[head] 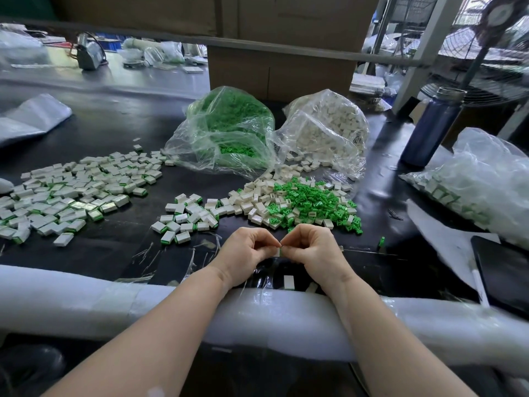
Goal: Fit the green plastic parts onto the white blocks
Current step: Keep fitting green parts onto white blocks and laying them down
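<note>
Far left of the grip: spread of finished white blocks with green edges (71,190) on the black glossy tabletop (114,253). Left hand (246,253), fingers curled, meets right hand (312,250) fingertip to fingertip; a small white block (277,252) shows between them, green part hidden, axis unclear. Just beyond the grip, slightly right: loose pile of bare white plastic blocks (252,202) and small green plastic parts (312,202); the right hand seems nearer. Further right: dark blue bottle (429,130).
</note>
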`<state>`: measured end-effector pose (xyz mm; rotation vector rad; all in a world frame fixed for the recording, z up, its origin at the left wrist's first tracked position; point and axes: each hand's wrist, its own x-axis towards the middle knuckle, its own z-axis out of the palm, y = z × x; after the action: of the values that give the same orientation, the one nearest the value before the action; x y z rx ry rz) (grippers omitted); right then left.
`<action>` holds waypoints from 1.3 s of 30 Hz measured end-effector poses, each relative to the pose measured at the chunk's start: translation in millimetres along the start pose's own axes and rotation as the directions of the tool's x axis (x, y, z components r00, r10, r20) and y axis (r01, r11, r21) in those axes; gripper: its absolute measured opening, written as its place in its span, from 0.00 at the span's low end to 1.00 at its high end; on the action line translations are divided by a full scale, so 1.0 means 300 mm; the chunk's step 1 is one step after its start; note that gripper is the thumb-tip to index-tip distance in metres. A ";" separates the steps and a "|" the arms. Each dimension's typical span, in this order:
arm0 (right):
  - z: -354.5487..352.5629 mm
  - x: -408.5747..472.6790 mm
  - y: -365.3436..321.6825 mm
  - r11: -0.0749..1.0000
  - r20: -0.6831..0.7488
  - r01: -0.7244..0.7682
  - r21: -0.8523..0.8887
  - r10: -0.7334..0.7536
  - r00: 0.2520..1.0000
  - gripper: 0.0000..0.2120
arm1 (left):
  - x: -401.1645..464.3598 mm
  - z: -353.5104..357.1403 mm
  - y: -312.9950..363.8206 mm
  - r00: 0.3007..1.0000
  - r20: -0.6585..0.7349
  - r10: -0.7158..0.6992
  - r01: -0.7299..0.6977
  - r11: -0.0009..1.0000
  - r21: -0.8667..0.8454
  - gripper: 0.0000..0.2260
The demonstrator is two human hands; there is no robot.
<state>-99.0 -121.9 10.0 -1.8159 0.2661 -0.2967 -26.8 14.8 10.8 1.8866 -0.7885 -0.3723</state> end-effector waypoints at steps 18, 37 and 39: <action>0.008 0.006 0.006 0.998 -0.094 0.022 0.067 -0.016 0.995 0.08 | 0.003 0.014 -0.023 0.995 -0.068 0.074 -0.066 0.990 0.122 0.11; 0.013 0.021 0.021 0.990 -0.034 -0.010 -0.142 0.006 0.999 0.12 | 0.004 0.002 -0.025 0.996 -0.090 0.028 -0.018 0.993 0.115 0.05; 0.013 0.020 0.021 0.990 -0.037 0.000 -0.138 -0.005 0.999 0.11 | 0.006 0.003 -0.025 0.995 -0.100 0.028 -0.017 0.994 0.107 0.05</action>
<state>-92.2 -121.9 3.2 -1.9484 0.3170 -0.3212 -23.4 15.0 3.8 1.9777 -0.7739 -0.2221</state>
